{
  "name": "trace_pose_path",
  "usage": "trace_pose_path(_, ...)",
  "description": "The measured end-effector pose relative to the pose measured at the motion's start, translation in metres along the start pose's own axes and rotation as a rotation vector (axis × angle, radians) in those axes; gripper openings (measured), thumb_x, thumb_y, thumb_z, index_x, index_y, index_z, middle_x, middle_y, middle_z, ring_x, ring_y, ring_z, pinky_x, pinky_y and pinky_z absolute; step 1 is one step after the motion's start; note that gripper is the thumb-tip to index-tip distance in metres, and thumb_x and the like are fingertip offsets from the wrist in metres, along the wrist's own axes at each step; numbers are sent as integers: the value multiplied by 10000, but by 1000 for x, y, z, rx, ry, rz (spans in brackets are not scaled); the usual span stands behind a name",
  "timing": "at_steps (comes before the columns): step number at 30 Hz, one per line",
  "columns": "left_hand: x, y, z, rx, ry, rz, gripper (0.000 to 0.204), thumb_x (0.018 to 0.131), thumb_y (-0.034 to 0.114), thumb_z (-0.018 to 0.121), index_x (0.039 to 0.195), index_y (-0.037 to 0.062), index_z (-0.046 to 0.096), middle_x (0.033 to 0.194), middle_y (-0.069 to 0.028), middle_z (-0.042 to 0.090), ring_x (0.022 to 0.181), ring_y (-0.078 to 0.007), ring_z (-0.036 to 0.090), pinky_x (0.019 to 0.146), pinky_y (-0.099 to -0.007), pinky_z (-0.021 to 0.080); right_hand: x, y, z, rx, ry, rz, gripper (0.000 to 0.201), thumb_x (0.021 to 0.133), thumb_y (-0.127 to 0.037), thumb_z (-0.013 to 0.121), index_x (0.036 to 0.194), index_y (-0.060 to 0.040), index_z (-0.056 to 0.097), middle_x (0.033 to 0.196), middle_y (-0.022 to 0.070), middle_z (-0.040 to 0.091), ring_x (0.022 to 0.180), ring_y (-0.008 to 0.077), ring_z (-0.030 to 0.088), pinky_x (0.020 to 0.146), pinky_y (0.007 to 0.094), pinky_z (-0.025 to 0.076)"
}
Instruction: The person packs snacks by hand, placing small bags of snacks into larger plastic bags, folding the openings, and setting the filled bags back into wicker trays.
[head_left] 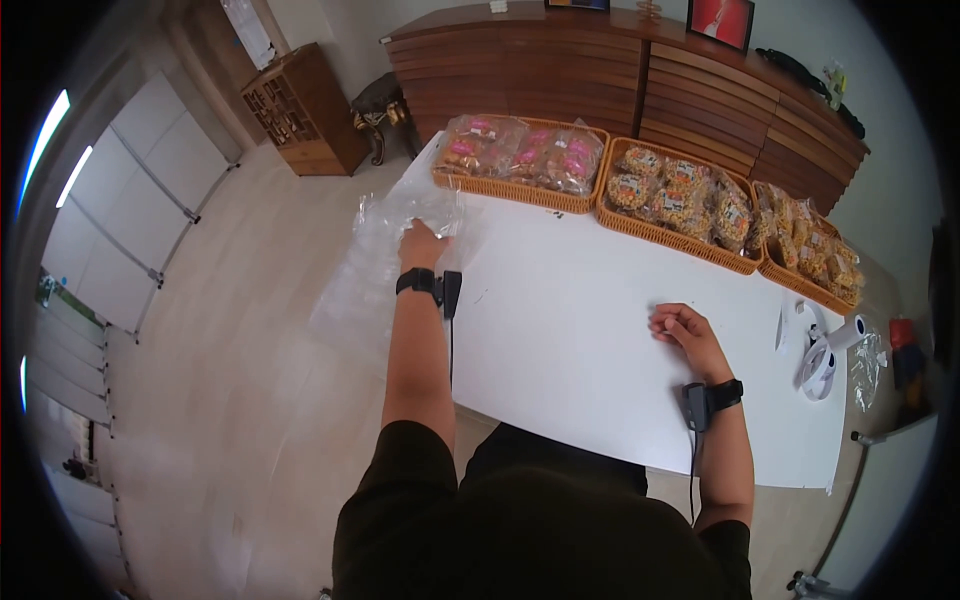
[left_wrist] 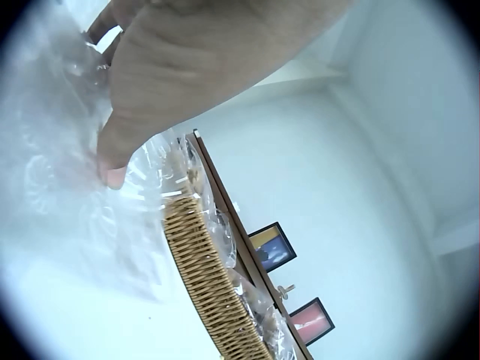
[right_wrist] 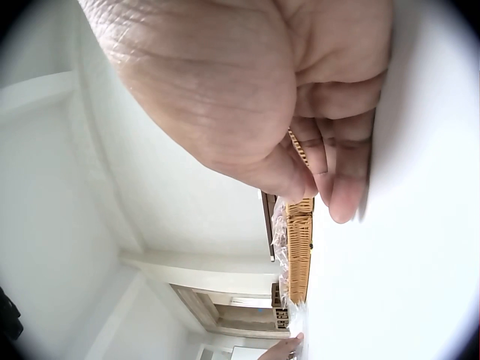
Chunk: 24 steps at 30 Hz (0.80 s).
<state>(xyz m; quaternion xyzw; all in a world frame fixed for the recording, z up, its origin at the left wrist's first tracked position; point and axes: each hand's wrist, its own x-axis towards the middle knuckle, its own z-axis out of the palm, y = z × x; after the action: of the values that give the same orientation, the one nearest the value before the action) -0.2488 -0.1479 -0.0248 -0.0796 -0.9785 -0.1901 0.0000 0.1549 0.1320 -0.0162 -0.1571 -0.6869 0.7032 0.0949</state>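
On the far left of the room I see a small wooden cabinet (head_left: 305, 115) standing on the pale floor, with a dark stool (head_left: 380, 110) just beside it. Nearer the person, clear plastic bags (head_left: 365, 270) lie flat at the left end of the white table (head_left: 560, 310), part of them reaching out past its edge. The left hand (head_left: 424, 246) is on these bags, its thumb (left_wrist: 114, 177) against the film and well apart from the fingers I can make out; the rest of the fingers are hidden, so I cannot tell whether it pinches a layer. Behind it, along the table's back edge, a wicker basket (head_left: 510, 192) bears wrapped goods with pink labels (head_left: 530, 158). A second basket (head_left: 680, 246) adjoins it, filled with round, grainy packaged snacks (head_left: 680, 190), and a third basket (head_left: 812, 288) follows with more packets. In front of these, well apart from the left, the right hand (head_left: 692, 338) is low over the tabletop, fingers loosely bent, thumb close to the fingertips, gripping nothing. Farther right, a white roll (head_left: 849, 332) lies near the table's right edge.
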Motion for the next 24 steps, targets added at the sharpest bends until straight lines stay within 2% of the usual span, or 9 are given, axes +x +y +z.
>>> trace_pose_path(2,-9,-1,0,9,60,49,690,695,381,729,1144,-58,444,1033,-251,615,999,-373,590,841,-415,477,1,2,-1,10,-15,-1,239,950,-109,467,1165,-18,521,1050,66,599,968,139,584,884,274,474)
trace_pose_path(5,-11,0,-4,-9,43,52,565,742,339,698,1087,-50,477,1019,-246,620,992,-375,592,837,-420,478,0,-2,0,6,-13,15,236,949,-104,463,1162,-19,523,1046,66,600,968,141,584,884,275,473)
trace_pose_path(6,-9,-1,-5,-24,42,52,428,783,294,664,1027,-27,521,997,-245,625,986,-380,592,832,-429,479,0,-2,1,1,-1,24,234,949,-97,459,1159,-19,526,1041,66,603,966,138,584,878,274,475)
trace_pose_path(10,-10,-2,-15,-24,117,37,322,817,265,627,969,-9,551,972,-229,637,957,-386,601,806,-449,486,-1,-4,2,9,-11,12,230,949,-93,458,1155,-20,530,1037,65,606,964,135,584,873,274,475)
trace_pose_path(12,-10,3,-24,-95,266,-4,230,849,234,575,942,24,567,936,-219,644,907,-389,613,756,-470,491,-1,-3,2,-1,-3,12,228,948,-82,453,1153,-18,530,1033,64,608,963,134,583,866,270,477)
trace_pose_path(19,-59,59,-90,-136,487,84,115,856,108,531,902,10,571,930,-206,641,888,-358,621,726,-452,485,1,3,-3,28,-8,-26,229,949,-79,452,1154,-4,524,1020,64,607,970,139,583,869,277,481)
trace_pose_path(21,-83,83,-103,-280,701,380,103,853,74,533,901,5,593,942,-176,643,904,-341,611,760,-424,482,1,4,-2,48,-13,-16,233,950,-79,452,1157,7,518,1034,68,600,972,146,584,872,282,482)
trace_pose_path(22,-100,99,-110,-279,690,412,103,853,74,533,901,5,593,942,-176,643,904,-341,611,760,-424,482,1,4,-2,65,16,-21,233,950,-79,452,1157,7,518,1034,68,600,972,146,584,872,282,482)
trace_pose_path(24,-138,132,-117,-393,678,884,113,842,26,526,912,4,612,959,-140,642,934,-316,601,801,-389,483,-1,0,-4,77,-33,-5,255,957,-135,466,1164,5,518,1052,71,592,981,155,582,878,295,479)
